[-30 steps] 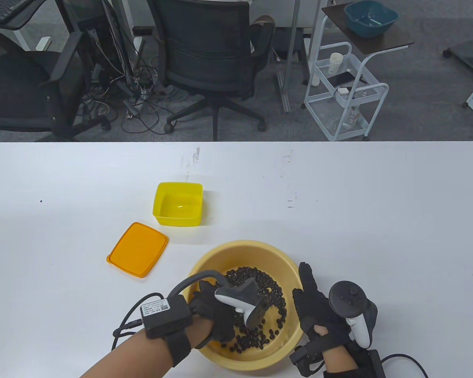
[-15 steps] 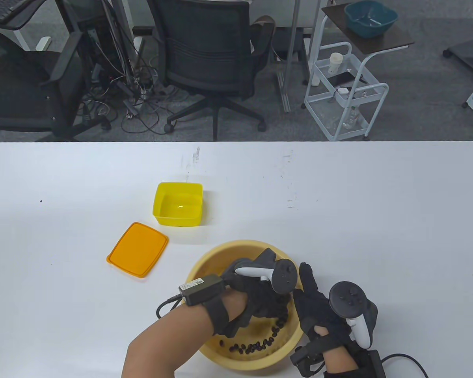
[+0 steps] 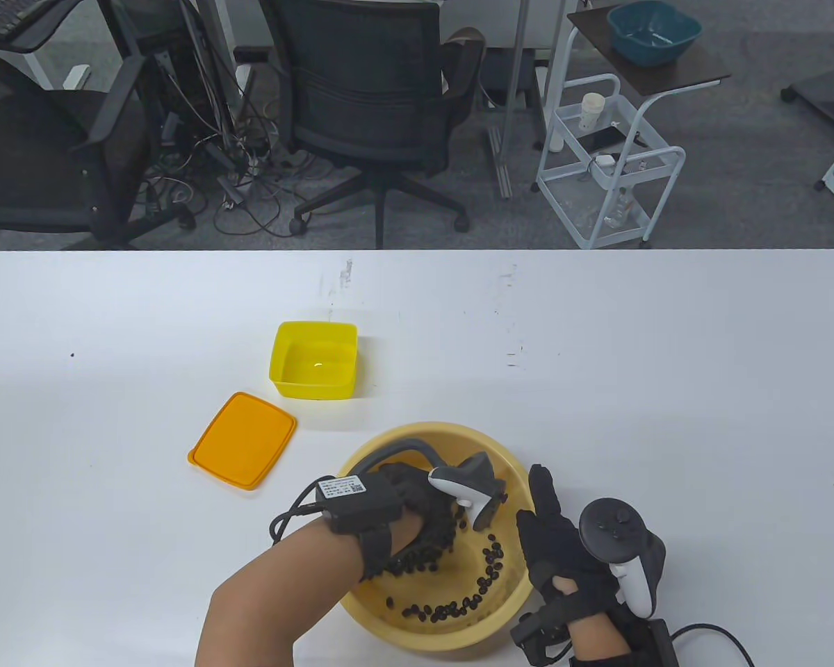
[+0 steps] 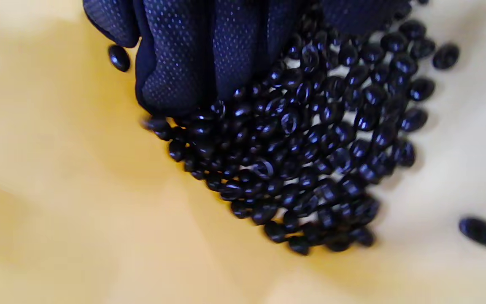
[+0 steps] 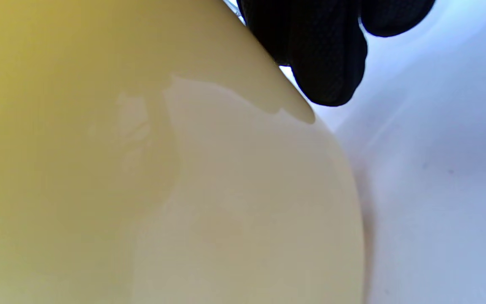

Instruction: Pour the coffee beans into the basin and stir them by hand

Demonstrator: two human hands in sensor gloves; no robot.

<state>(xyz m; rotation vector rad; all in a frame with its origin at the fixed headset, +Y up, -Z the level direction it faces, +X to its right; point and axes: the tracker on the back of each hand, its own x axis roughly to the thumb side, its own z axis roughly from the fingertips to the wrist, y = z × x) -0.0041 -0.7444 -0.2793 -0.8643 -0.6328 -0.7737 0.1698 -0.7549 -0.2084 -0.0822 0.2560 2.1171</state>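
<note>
A round pale-yellow basin point(image 3: 521, 590) stands near the table's front edge with dark coffee beans point(image 3: 452, 611) spread over its floor. My left hand point(image 3: 417, 514) is down inside the basin, its straight gloved fingers point(image 4: 175, 63) pushing into a heap of coffee beans point(image 4: 302, 152). My right hand point(image 3: 552, 535) lies flat against the outside of the basin's right wall point(image 5: 184, 169), its fingers point(image 5: 323, 55) straight along the rim. An empty yellow box point(image 3: 314, 359) sits further back on the table.
An orange lid point(image 3: 242, 440) lies flat left of the basin, in front of the yellow box. White tabletop point(image 3: 667, 361) spreads right and behind. Office chairs, cables and a white trolley stand on the floor beyond the far edge.
My left hand has swept round inside the basin, from the near left to the far right and back toward the left, dragging beans along. The right hand and basin stayed put.
</note>
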